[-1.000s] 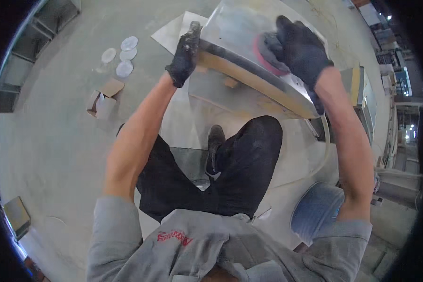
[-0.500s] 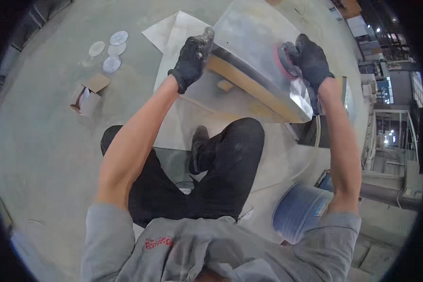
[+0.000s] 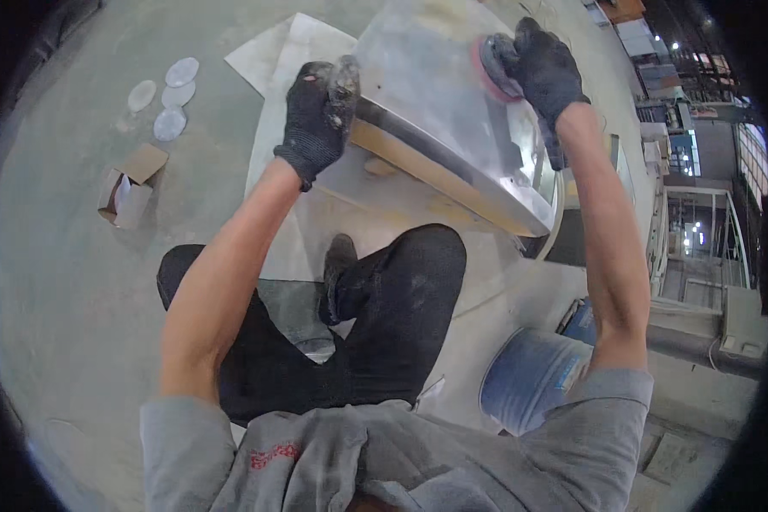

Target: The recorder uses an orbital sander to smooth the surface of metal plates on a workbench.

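Note:
A large silvery sheet-metal box (image 3: 427,72) with a hazy, scuffed top face and a yellowish inner edge stands in front of me, tilted. My left hand (image 3: 316,119), in a dusty black glove, is closed around its near left corner. In a matching glove, my right hand (image 3: 550,72) grips a sander (image 3: 505,75), dark-bodied with a pinkish-red round pad. That pad lies against the box's top face, toward the right edge. A pale hose (image 3: 558,200) runs down near the right wrist.
Pale sheets (image 3: 269,60) lie under the box. On the floor to the left are several round sanding discs (image 3: 170,124) and an open small carton (image 3: 132,200). A blue drum (image 3: 525,380) stands by my right elbow. Racks and pipes (image 3: 700,256) line the right side.
The sander and my right hand have moved farther up the box's top face, away from the near right corner. My left hand keeps its hold on the corner. The whole view has shifted slightly.

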A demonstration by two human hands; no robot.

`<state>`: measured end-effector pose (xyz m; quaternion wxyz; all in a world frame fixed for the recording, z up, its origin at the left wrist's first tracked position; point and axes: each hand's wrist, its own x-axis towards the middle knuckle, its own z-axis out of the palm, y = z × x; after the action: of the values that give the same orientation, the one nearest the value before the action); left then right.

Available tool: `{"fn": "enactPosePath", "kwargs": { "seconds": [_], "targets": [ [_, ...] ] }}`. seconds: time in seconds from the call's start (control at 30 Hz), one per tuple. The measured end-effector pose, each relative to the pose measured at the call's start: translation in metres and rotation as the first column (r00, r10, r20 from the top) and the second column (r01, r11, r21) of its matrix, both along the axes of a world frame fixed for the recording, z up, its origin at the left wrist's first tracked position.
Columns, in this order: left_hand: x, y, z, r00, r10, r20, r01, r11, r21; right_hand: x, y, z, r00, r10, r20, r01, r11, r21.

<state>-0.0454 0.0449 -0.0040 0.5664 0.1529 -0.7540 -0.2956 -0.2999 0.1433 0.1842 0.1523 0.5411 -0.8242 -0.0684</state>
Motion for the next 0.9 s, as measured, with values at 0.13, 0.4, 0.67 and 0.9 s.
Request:
{"fn": "enactPosePath", "kwargs": {
  "seconds": [0.13, 0.4, 0.67, 0.9],
  "targets": [
    [-0.010, 0.001, -0.005, 0.999, 0.025, -0.032, -0.026, 0.999, -0.024, -0.017, 0.012, -0.006, 0.999, 0.033, -0.008, -0.033, 0.999, -0.031],
    [-0.006, -0.001, -0.006, 0.991, 0.126, 0.049, -0.118, 0.983, -0.139, -0.022, -0.023, -0.024, 0.975, 0.201, -0.094, -0.213, 0.967, -0.139],
    [-0.006, 0.000, -0.003, 0.994, 0.057, 0.097, -0.045, 0.991, -0.123, -0.012, 0.005, -0.010, 0.998, -0.007, -0.059, 0.006, 1.000, -0.004],
    [-0.005, -0.005, -0.009, 0.995, 0.091, 0.031, -0.086, 0.989, -0.122, -0.007, -0.003, -0.014, 0.994, 0.103, -0.032, -0.105, 0.994, -0.045]
  ]
}}
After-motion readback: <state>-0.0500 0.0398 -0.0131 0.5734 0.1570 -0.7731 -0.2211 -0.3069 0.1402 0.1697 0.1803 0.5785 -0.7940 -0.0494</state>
